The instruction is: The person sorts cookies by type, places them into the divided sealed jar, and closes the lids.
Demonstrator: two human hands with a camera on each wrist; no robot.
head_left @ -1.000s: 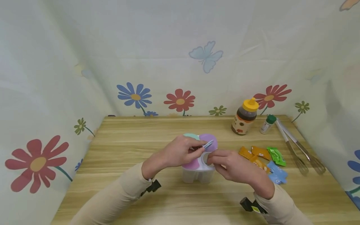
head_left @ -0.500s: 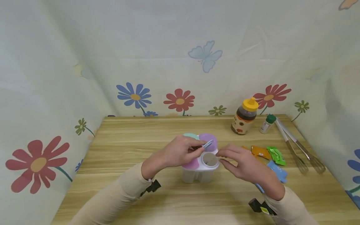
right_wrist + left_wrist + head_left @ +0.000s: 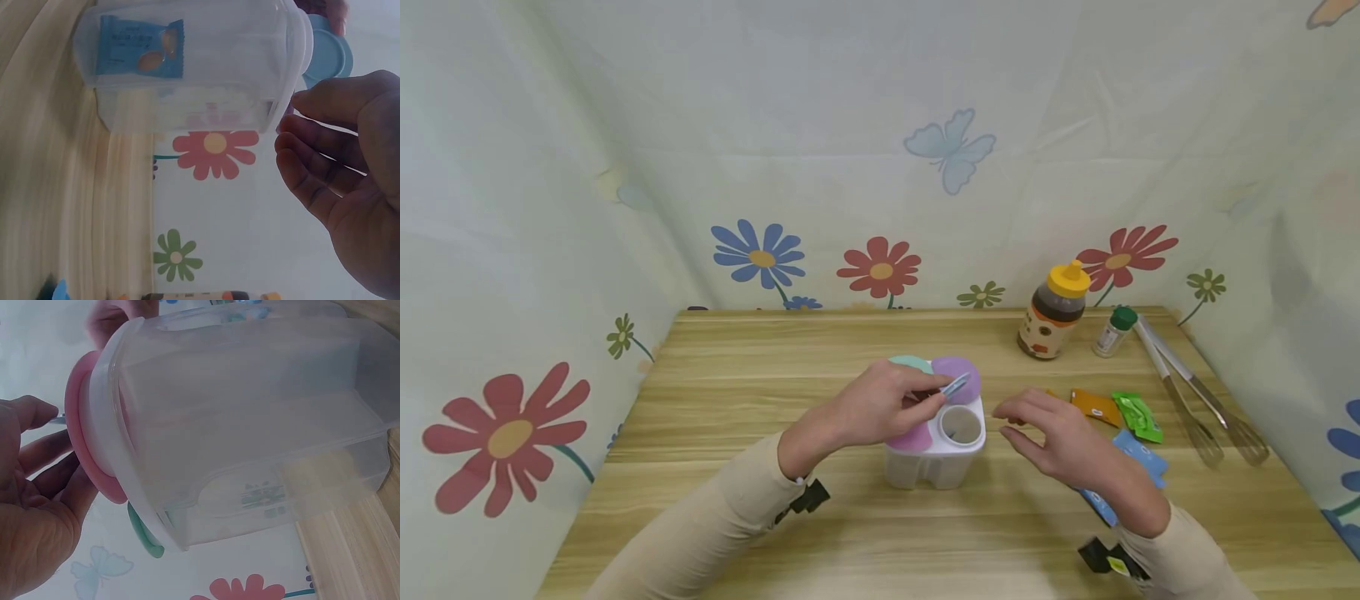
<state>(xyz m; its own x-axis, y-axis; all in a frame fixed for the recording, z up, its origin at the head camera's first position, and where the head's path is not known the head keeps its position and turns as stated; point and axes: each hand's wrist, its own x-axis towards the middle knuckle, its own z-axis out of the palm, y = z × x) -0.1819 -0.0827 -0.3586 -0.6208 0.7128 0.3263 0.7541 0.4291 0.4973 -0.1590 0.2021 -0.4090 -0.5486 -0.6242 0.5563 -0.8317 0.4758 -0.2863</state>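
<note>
Holding a small blue lid (image 3: 956, 384) pinched up at its fingertips, the left hand (image 3: 880, 408) rests over the near-left side of a clear plastic container (image 3: 934, 454) standing at the middle of the wooden bench (image 3: 737, 392). The container is a cluster of translucent tubs under a white top, with round caps in pink (image 3: 910, 437), teal (image 3: 910, 362) and purple (image 3: 958, 375); one round opening (image 3: 961, 426) on its right side stands uncovered. A blue sachet (image 3: 140, 47) lies inside one tub, seen through the wall in the right wrist view.

The right hand (image 3: 1056, 437) hovers just right of the container, fingers loosely curved and holding nothing (not touching the tub). The opening lies left of this hand, nearer to it than to the left palm.

Right of that hand lie crinkly orange (image 3: 1096, 406), green (image 3: 1138, 416) and blue sachets (image 3: 1138, 458). Farther off stand a yellow-capped jar (image 3: 1054, 312), a small green-capped bottle (image 3: 1112, 331) and two metal whisks (image 3: 1195, 400).
</note>
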